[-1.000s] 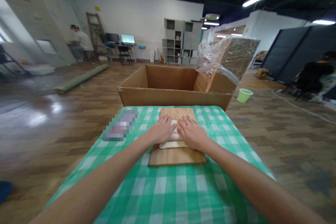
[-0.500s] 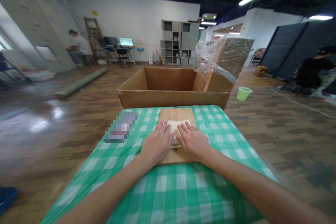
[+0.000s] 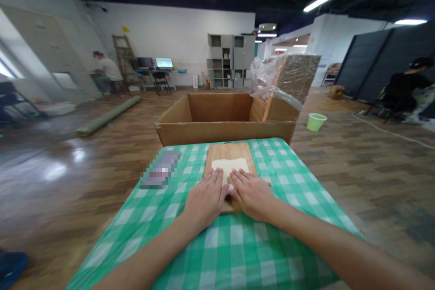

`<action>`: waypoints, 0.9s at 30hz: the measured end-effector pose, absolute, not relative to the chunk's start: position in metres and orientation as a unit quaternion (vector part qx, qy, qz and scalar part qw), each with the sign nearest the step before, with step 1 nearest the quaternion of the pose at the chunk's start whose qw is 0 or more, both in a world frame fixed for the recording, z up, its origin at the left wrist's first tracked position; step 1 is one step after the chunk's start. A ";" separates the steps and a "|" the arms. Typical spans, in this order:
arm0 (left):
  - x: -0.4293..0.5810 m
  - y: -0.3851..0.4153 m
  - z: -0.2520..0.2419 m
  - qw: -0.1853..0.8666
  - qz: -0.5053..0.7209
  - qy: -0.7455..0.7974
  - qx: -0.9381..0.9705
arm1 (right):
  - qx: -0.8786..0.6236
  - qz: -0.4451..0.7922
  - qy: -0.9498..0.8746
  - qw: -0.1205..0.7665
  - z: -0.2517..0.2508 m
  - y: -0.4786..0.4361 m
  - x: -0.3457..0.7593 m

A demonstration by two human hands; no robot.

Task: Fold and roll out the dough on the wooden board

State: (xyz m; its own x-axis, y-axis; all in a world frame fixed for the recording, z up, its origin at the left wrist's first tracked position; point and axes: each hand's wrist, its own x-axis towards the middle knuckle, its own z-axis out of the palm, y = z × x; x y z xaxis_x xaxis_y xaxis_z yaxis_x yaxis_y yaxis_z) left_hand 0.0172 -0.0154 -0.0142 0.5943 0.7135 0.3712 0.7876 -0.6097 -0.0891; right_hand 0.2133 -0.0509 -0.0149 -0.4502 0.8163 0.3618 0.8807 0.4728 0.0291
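A flat pale sheet, like dough, (image 3: 232, 164) lies on a wooden board (image 3: 217, 150). My left hand (image 3: 206, 197) rests palm down over the near left part of the sheet, fingers stretched forward. Beside it, my right hand (image 3: 254, 194) lies palm down on the near right part, its fingers also extended. The two thumbs come close together over the board. A small light rod end (image 3: 268, 181) shows past the right hand, probably part of a rolling pin; the hands hide most of it.
The board is on a table with a green and white checked cloth (image 3: 272, 253). A blurred-out flat item (image 3: 161, 170) lies at the table's left. Beyond the far edge stands a large cardboard box (image 3: 224, 132); a green bucket (image 3: 316, 122) is on the floor to the right.
Both hands have slid back toward me over the board, uncovering more of the far part of the pale sheet. The camera view has shifted slightly.
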 end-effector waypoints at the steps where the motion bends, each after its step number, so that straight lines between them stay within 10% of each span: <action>1: 0.018 -0.014 -0.014 0.121 -0.153 -0.424 -0.884 | -0.503 -0.104 -0.845 0.150 -0.014 -0.049 0.213; 27: -0.015 -0.068 -0.028 0.139 -0.161 -0.353 -0.911 | -0.470 -0.100 -0.854 0.198 -0.037 -0.097 0.241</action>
State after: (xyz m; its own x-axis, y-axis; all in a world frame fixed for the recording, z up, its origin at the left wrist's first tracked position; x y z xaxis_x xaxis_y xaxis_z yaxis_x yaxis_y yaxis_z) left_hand -0.0149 -0.0683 -0.0276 0.6989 0.5990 0.3909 0.6882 -0.7119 -0.1398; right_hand 0.2412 -0.0966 -0.0372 -0.4801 0.7639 0.4313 0.8427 0.5382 -0.0152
